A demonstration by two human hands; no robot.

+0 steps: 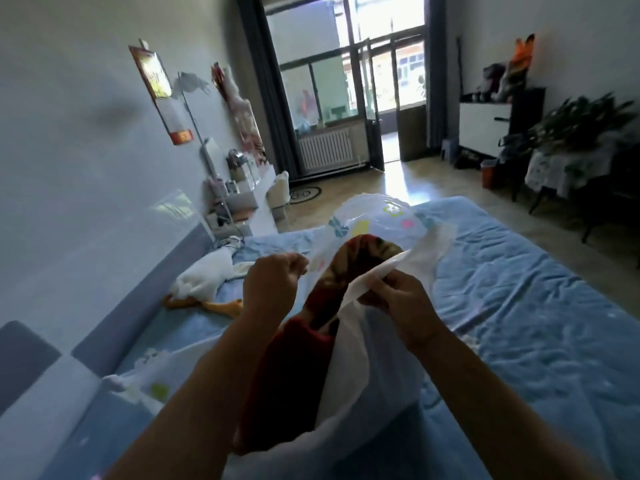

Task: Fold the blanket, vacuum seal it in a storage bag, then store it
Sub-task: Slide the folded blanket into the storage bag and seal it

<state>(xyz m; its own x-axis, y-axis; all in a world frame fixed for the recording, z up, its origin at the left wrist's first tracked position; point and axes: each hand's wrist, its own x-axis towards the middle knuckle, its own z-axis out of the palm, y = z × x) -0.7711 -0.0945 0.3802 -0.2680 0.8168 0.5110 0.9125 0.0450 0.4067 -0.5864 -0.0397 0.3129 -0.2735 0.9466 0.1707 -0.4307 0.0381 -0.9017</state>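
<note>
**One blanket, one bag, two hands**

Above the bed (519, 289), near its left edge, one red blanket (294, 368) sits partly inside one clear storage bag (374, 223). The left hand (272, 284) and right hand (403, 303) each pinch the bag's open rim, fingers curled. One toy goose (204, 278) lies by the wall-side edge.

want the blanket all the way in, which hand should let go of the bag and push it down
Probably the left hand: it pinches the bag edge right beside the exposed blanket. The right hand grips the far lip.

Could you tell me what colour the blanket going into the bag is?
Dark red with tan patterning on the blanket, head view.
</note>
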